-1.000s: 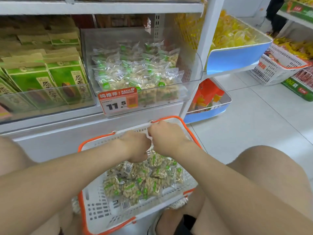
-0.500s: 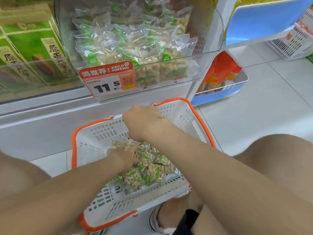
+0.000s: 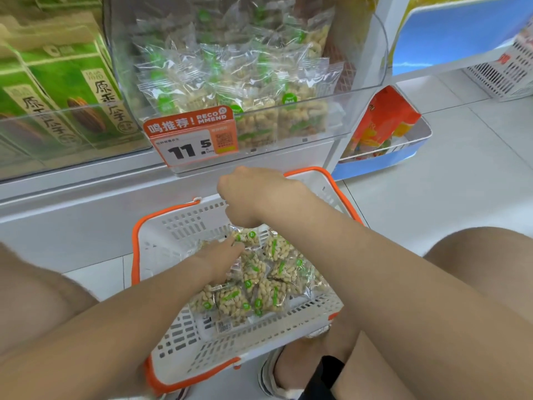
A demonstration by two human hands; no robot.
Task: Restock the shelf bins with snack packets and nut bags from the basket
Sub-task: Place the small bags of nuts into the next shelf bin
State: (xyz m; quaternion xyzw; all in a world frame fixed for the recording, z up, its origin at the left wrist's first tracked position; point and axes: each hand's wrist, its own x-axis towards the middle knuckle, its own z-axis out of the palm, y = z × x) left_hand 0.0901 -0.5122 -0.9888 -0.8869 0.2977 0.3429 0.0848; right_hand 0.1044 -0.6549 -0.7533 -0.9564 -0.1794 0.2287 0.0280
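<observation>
Head view: nut bags (image 3: 259, 287) are heaped toward the right side of the white, orange-rimmed basket (image 3: 135, 255) on the floor. They lie flat, with their long axes turned every way. A pick-up is judged to be in hand. The left hand (image 3: 216, 258) is laid on the heap with fingers stretched. The right hand (image 3: 256, 194) is curled above it, and whether a bag is pinched cannot be told. Next, a lift into the clear shelf bin (image 3: 375, 67) just beyond is called for.
</observation>
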